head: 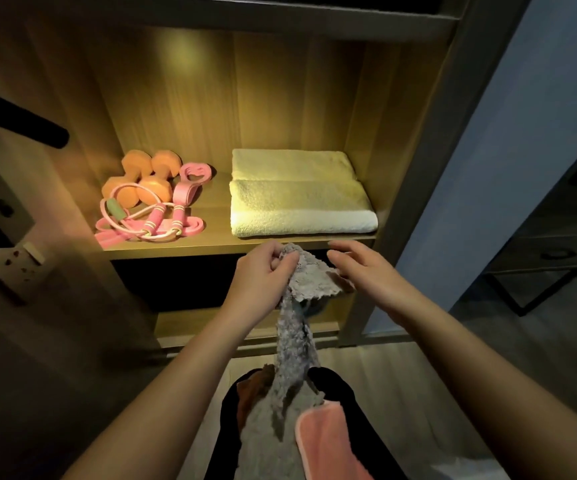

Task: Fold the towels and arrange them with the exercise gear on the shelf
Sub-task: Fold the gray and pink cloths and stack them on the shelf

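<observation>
Both forearms reach forward, just below the front edge of the shelf [211,244]. The left hand [263,268], knuckles up, pinches the top corner of the grey towel [294,341] between curled fingers and thumb. The right hand [359,268] is just beside it, fingers straight and loose, gripping nothing. Its palm may touch the towel's loose flap, but shadow hides the contact. The towel hangs with its long axis vertical, down to the lap beside a pink towel [325,441].

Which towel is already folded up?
The cream fluffy towel on the wooden shelf. The fuzzy grey towel hangs unfolded from the left hand; the pink towel lies below.
</observation>
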### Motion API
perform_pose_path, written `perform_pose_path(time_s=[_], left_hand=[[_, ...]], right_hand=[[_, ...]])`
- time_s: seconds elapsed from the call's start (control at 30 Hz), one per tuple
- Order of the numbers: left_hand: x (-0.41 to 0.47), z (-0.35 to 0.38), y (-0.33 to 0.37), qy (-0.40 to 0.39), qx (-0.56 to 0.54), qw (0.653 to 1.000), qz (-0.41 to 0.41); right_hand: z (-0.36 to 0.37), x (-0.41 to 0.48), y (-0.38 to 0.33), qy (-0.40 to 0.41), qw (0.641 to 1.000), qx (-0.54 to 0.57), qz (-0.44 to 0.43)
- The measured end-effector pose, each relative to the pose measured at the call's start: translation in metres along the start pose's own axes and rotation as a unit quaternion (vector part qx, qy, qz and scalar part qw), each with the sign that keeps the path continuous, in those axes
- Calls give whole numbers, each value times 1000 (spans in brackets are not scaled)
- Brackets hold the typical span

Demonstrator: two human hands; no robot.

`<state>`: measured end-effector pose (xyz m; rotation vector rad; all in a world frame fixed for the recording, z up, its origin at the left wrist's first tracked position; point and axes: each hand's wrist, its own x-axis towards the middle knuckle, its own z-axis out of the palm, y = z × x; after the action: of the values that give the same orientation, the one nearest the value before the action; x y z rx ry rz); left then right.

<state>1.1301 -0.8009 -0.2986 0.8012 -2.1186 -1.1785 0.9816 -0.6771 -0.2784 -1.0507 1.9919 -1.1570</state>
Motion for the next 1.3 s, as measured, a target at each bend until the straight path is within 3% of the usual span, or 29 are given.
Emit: perform_pose_path(time_s=[0.13,0.23,0.37,0.57,0.73,0.9,0.97,1.07,1.2,1.3], left_hand=[[12,-4,14,-24,-2,999,-42],[15,-5,23,-31,-29,996,-73],[14,-13,29,-44,-56,995,-71],[14,-34,16,-77,-49,994,-55],[20,-50,10,-221,-79,971,-55],[40,-64,-4,-386,46,917,-87],[53,-64,-17,-344,34,931,-116],[79,-63,-35,-219,-72,958,-173],[128,-56,-58,-86,-150,958,-229],[169,-46,-77,29,-177,951,-250]], right_hand=[[5,-15,-10,-78,988,-72,-114],[20,-13,-7,-25,979,-143,-144],[27,-8,-6,61,981,-94,-158],[11,2,-13,81,993,49,-71],[-11,25,-16,108,990,95,1],[-31,58,-11,137,977,142,78],[-40,76,-4,161,966,172,108],[-51,106,10,183,958,166,144],[-53,148,33,186,952,163,181],[-52,184,46,206,957,126,162]])
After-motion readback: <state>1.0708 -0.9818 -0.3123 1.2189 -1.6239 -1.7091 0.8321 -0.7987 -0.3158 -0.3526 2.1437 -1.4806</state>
